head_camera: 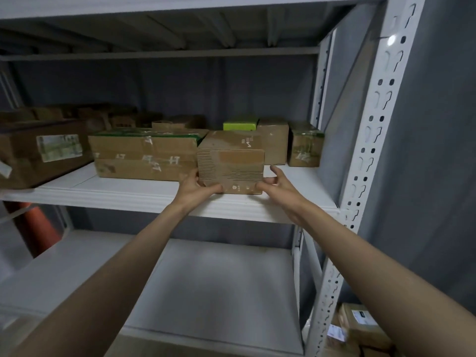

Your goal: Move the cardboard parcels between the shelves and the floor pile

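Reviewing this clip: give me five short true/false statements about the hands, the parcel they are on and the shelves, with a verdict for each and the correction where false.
1. Both hands are on the small striped parcel. True: the left hand and right hand hold its lower corners.
2. That parcel sits on the middle shelf. True.
3. The lower shelf is packed with boxes. False: no parcels show on its visible part.
4. A bright green-topped box stands behind the held parcel. True.
5. The long taped box lies to the right of the held parcel. False: it lies to its left.
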